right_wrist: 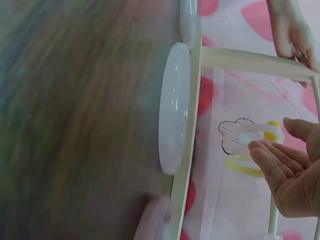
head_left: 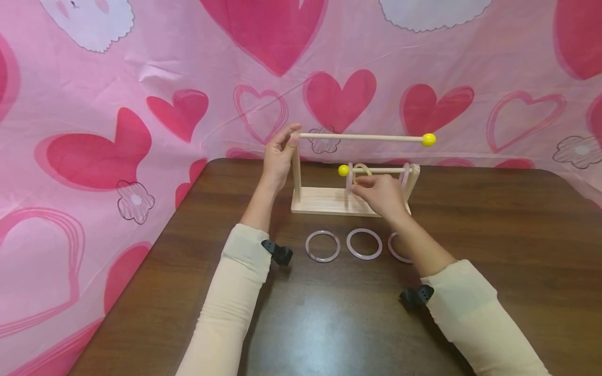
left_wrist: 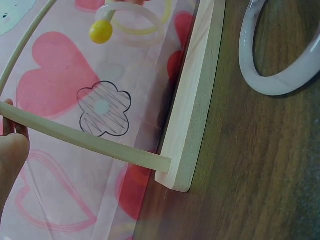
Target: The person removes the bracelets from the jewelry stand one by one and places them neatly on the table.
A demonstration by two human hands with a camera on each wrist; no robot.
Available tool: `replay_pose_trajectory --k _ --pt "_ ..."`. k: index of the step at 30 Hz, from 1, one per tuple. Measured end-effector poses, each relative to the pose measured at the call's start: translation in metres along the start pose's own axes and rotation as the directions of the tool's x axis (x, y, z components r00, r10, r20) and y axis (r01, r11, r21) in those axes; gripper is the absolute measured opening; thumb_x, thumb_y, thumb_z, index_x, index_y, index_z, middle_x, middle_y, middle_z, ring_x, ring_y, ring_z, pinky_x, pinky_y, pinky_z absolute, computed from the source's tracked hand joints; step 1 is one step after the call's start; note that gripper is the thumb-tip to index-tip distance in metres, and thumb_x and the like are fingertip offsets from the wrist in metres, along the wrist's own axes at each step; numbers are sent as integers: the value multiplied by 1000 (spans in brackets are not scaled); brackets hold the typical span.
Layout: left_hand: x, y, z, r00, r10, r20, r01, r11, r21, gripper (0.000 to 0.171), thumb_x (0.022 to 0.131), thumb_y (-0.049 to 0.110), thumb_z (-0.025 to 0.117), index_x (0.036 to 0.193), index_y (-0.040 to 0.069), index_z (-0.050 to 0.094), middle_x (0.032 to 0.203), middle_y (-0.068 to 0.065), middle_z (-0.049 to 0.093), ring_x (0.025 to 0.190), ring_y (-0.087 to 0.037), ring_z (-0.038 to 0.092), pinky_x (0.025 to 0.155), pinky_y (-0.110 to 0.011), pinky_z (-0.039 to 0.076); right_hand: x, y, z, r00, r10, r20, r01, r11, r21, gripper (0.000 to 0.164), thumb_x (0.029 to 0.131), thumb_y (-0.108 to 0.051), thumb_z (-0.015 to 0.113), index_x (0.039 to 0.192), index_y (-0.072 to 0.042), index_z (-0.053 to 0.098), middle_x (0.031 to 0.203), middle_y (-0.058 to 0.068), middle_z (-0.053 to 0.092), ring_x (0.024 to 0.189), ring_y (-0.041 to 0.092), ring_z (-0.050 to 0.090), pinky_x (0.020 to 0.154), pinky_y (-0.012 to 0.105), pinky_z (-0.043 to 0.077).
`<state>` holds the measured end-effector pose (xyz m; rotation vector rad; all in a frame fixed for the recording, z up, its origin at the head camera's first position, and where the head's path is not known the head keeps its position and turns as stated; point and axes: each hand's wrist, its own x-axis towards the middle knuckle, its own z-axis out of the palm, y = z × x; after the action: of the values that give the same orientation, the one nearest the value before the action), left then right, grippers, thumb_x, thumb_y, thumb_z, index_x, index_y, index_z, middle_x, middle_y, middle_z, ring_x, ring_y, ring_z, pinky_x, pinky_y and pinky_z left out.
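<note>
My left hand (head_left: 277, 163) grips the top corner of a pale wooden stand (head_left: 324, 199), fingers behind the left post and thumb in front. From that post a long upper rod (head_left: 362, 137) runs right to a yellow ball. My right hand (head_left: 384, 197) is at the shorter lower rod, its fairly straight fingers touching a pale lilac bangle (head_left: 349, 184) hanging just inside the yellow end ball (head_left: 344, 171). The right wrist view shows the thumb apart from the fingers. Beside this hangs a yellow bangle (head_left: 362, 166), partly hidden by the hand. Another lilac bangle (head_left: 405, 173) hangs near the right post.
Three lilac bangles lie in a row on the brown table (head_left: 310, 334) before the stand: a left one (head_left: 322, 260), a middle one (head_left: 364, 230) and a right one (head_left: 391, 248) partly under my right forearm. A pink heart-patterned cloth (head_left: 188, 62) hangs behind the table.
</note>
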<state>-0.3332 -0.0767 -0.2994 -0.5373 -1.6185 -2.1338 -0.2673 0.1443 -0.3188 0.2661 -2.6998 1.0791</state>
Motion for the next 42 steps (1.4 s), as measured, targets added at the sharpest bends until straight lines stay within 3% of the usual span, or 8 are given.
replay_pose_trajectory --k 7,12,15,22,28,31,36,42 --pt "1 0 -1 1000 5 5 -5 1000 -5 27 91 -1 52 116 -11 51 116 -32 50 89 -7 51 79 -22 42 6 -4 13 999 39 -32 -40 999 -19 31 82 -27 68 101 -3 71 96 14 68 92 33 61 71 42 46" --pt "1 -1 -2 1000 7 6 -7 1000 -4 27 91 -2 52 116 -11 50 116 -34 48 88 -7 51 78 -22 42 9 -5 17 995 77 -60 -78 997 -7 27 81 -25 67 100 -6 72 95 11 69 96 33 60 75 43 46" --pt "1 -2 -2 1000 20 4 -19 1000 -3 27 90 -2 52 116 -11 51 115 -35 49 88 -8 52 79 -23 42 10 -7 19 993 81 -83 -82 997 -12 25 81 -22 65 100 -6 72 89 10 70 91 31 61 72 40 46" --pt "1 -2 -1 999 36 -4 -36 999 1 27 89 -2 55 114 -11 52 101 -6 63 92 -11 55 84 -24 42 8 -7 19 988 102 -116 -101 995 16 24 81 -16 64 100 -4 72 77 11 69 70 22 64 54 28 42" --pt "1 -3 -1 999 33 2 -33 999 -9 28 89 -1 55 115 -12 51 112 -24 57 91 -10 55 83 -24 42 7 -8 18 984 94 -148 -90 995 37 23 81 -14 62 99 -4 72 75 11 69 67 21 65 52 25 42" --pt "1 -3 -1 1000 26 4 -26 1000 -9 29 88 0 55 115 -12 51 108 -19 60 91 -10 55 83 -23 42 7 -8 18 984 90 -156 -84 995 48 23 82 -14 62 100 -4 72 77 11 70 69 21 66 53 24 43" --pt "1 -2 -1 1000 19 4 -19 1000 -11 27 89 -2 53 115 -11 51 95 8 62 88 -7 54 80 -23 42 6 -8 19 983 92 -156 -84 995 56 24 83 -14 61 102 -4 71 80 10 70 70 21 67 54 23 43" --pt "1 -2 -1 1000 10 3 -10 1000 -15 28 89 0 54 115 -10 51 92 11 61 87 -6 53 79 -23 42 5 -10 18 983 104 -152 -90 992 91 24 84 -14 61 103 -3 70 79 9 70 70 19 66 50 19 42"
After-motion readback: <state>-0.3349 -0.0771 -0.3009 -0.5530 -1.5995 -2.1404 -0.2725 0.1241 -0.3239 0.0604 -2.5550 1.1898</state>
